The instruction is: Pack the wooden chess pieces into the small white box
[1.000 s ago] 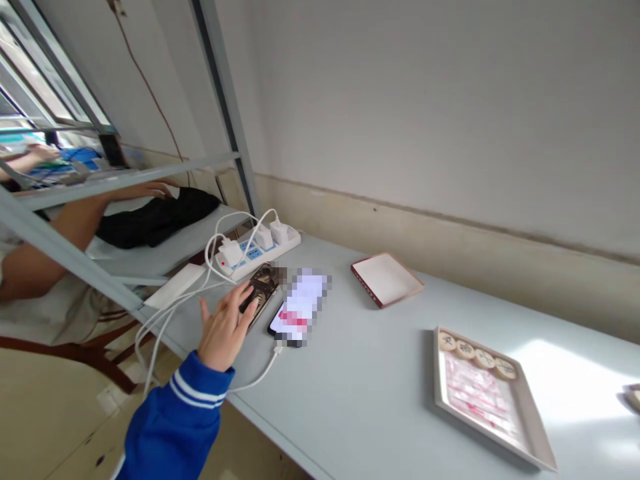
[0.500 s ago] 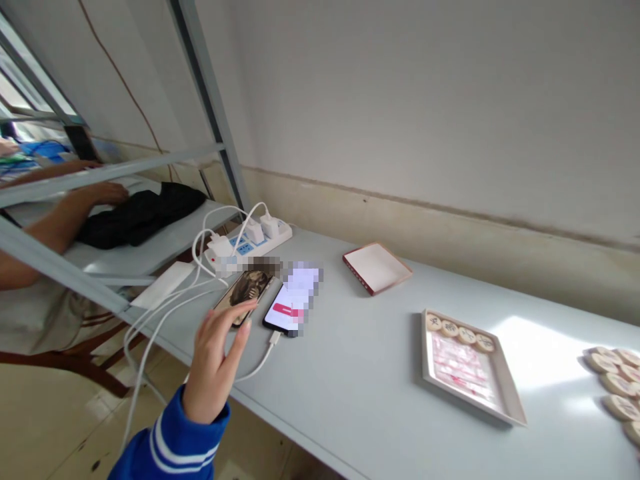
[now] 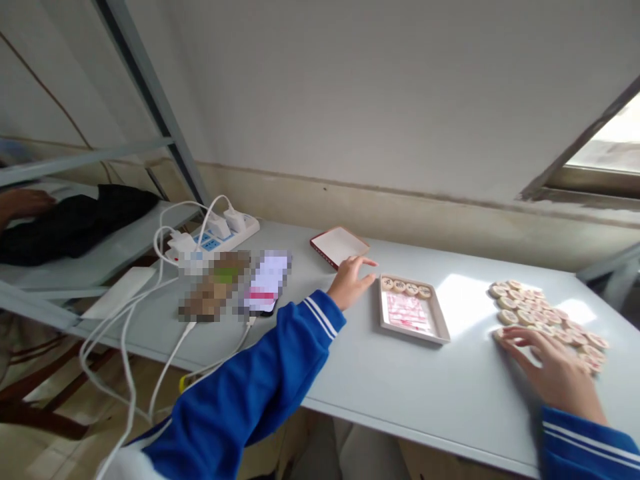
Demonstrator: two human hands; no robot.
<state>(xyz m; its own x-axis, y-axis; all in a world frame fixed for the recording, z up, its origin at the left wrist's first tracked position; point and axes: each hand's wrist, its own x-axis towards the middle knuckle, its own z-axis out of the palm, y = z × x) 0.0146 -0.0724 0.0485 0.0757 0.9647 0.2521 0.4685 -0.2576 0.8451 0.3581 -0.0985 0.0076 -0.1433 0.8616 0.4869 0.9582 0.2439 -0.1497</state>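
My left hand [image 3: 351, 283] hovers between the red-edged box lid [image 3: 340, 245] and the white open box [image 3: 440, 319], thumb and fingers apart, holding nothing. In that box a row of several round wooden pieces [image 3: 411, 288] lies along the back edge, beside a pink-and-white printed packet [image 3: 407, 313]. At the right, my right hand [image 3: 553, 367] has its fingertips pinched on a round wooden piece [image 3: 498, 335] at the near left edge of a cluster of similar pieces [image 3: 530, 308].
Two phones, one with a bright screen [image 3: 269, 277] and one blurred [image 3: 215, 287], lie left on the grey table, with white cables and a power strip [image 3: 220, 241]. Another person's hand [image 3: 27, 202] rests beyond the metal frame near black cloth [image 3: 75, 217].
The view has turned right. My left hand has moved from the phones to beside the white box. My right hand has come into view at the wooden pieces. The darker phone now shows a cable.
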